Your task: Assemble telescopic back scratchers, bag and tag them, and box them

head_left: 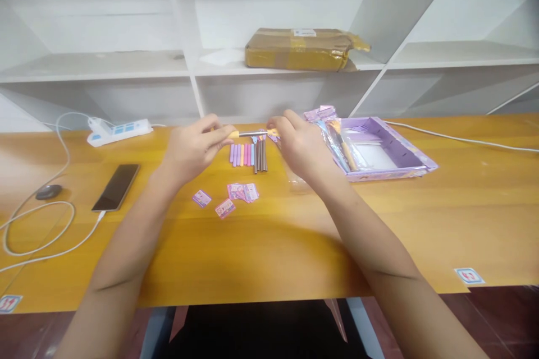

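Observation:
A thin rod with a grey metal middle and yellow ends (251, 134) is stretched level between my hands, above the table. My left hand (197, 143) pinches its left yellow end. The fingers of my right hand (297, 140) are closed round its right end. Just below the rod lie a row of short pastel sticks (241, 155) and several dark grey tubes (260, 157). Nearer to me are small printed pink and purple cards (243, 192). Right of my right hand, bagged pieces (343, 146) lean into a purple tray (406, 160).
A phone (115, 188) on a white cable, a black mouse-like object (49, 192) and a power strip (120, 132) lie at the left. A taped cardboard box (301, 49) sits on the white shelf (138, 65) behind the table (269, 258).

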Demonstrator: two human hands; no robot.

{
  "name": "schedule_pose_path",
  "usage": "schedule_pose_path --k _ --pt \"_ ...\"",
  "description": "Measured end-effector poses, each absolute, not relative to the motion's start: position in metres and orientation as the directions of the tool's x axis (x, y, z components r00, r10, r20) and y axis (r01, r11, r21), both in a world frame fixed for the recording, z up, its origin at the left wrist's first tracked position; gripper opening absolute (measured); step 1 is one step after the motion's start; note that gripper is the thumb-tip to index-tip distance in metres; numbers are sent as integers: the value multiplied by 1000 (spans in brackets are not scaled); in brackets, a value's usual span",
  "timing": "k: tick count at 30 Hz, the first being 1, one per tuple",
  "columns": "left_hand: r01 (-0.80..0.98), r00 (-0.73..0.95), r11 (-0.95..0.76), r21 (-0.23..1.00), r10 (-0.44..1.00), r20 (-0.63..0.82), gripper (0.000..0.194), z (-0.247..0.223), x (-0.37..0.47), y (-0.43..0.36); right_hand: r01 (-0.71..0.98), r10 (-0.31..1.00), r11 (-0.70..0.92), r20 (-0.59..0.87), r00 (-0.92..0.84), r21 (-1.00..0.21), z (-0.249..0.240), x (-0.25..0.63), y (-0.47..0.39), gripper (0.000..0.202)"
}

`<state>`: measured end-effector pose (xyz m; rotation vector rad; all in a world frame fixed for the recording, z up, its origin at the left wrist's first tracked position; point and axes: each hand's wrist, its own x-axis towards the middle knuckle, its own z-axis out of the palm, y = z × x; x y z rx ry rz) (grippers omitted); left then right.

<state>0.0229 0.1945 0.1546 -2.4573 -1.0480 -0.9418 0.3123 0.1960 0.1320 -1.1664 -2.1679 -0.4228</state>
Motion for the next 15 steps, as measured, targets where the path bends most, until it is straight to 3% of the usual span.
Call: schedule_pose_path --k 5,11,15 --pt "737 554 -671 -81 532 641 40 159 19 194 826 654 563 620 -434 -17 134 313 195 42" --pt "754 556 -655 -55 591 584 50 166 11 194 796 723 573 576 -380 -194 133 308 194 59" --pt "765 542 -643 -45 604 584 53 170 5 195 768 700 599 614 -365 -226 138 308 193 61"
